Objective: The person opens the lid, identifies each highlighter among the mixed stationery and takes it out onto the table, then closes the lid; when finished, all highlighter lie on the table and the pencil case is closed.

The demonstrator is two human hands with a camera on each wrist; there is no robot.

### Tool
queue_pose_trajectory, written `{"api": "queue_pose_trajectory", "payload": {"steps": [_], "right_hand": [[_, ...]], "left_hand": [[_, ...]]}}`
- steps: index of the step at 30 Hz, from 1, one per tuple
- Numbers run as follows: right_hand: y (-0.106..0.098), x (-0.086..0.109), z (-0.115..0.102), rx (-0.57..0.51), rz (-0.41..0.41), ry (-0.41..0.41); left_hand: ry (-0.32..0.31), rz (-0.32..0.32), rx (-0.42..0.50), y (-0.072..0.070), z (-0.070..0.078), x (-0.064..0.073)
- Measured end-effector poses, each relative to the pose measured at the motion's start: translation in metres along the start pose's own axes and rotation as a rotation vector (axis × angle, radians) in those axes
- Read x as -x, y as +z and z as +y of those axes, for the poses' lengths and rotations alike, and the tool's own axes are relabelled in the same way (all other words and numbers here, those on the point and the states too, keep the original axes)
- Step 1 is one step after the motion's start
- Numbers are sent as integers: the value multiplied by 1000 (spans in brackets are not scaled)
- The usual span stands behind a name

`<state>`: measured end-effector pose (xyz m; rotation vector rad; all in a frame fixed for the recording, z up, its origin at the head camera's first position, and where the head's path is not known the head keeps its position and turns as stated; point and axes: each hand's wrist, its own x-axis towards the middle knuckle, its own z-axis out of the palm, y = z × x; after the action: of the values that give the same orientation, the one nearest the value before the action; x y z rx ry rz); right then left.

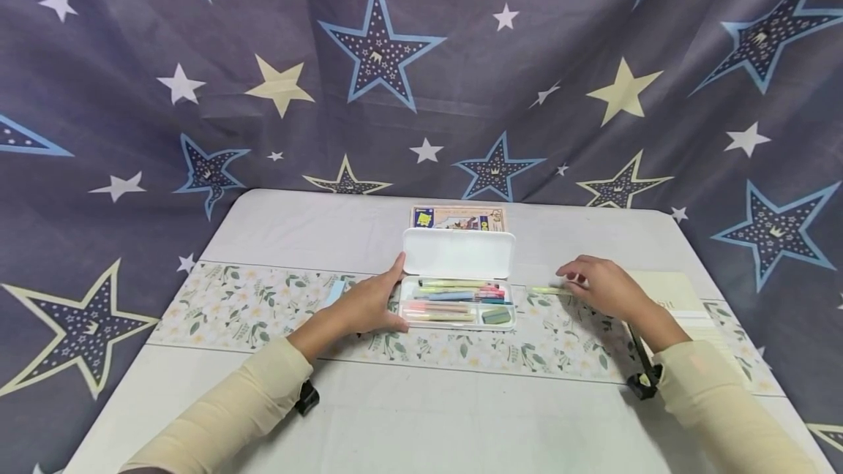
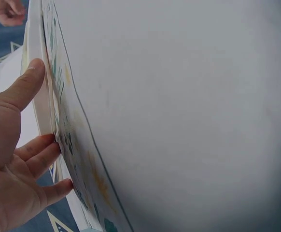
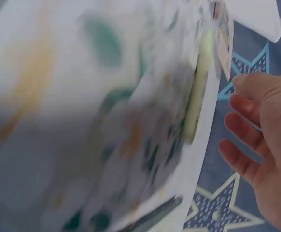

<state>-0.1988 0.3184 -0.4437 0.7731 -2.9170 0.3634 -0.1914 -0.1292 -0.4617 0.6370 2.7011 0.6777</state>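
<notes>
A white pencil case (image 1: pixel 457 254) lies with its lid raised toward the back. Inside are several pens and pencils (image 1: pixel 454 295), with a grey-green block (image 1: pixel 496 315) in the right front compartment. My left hand (image 1: pixel 372 302) rests against the case's left end, thumb at the near corner and fingers spread toward the hinge. In the left wrist view the thumb and fingertips touch the case's side. My right hand (image 1: pixel 606 287) hovers over a yellow-green pen (image 1: pixel 548 290) on the floral strip. The right wrist view shows the right hand's fingers (image 3: pixel 244 128) loosely bent, apart from that pen.
Behind the lid lies a printed picture box (image 1: pixel 461 216). A pale notebook (image 1: pixel 668 291) is beneath my right forearm. Beside my left hand lies a light blue strip (image 1: pixel 334 292). A floral runner (image 1: pixel 461 350) crosses the white table, and a star-patterned cloth (image 1: pixel 421 123) hangs behind.
</notes>
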Motion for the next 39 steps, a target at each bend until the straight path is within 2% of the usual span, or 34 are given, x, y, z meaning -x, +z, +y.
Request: {"api": "queue_pose_trajectory", "payload": {"steps": [10,17,22,27,39], "right_hand": [[8,-31,-38,-27,44,-90],[20,-46,-67,-54,17,-136],[30,-54,-84,-68,7,-205],[38,-60,-96,-76,5,-256],[49,-67,-109,-45,-14,-276]], "left_hand": [[2,7,-8,1,-1,-1],[-2,2,-12,1,-1,0],[1,3,-20,1,-2,-1],[7,6,-15,0,-2,-2],[-2,0,-10,2,-4,-2]]}}
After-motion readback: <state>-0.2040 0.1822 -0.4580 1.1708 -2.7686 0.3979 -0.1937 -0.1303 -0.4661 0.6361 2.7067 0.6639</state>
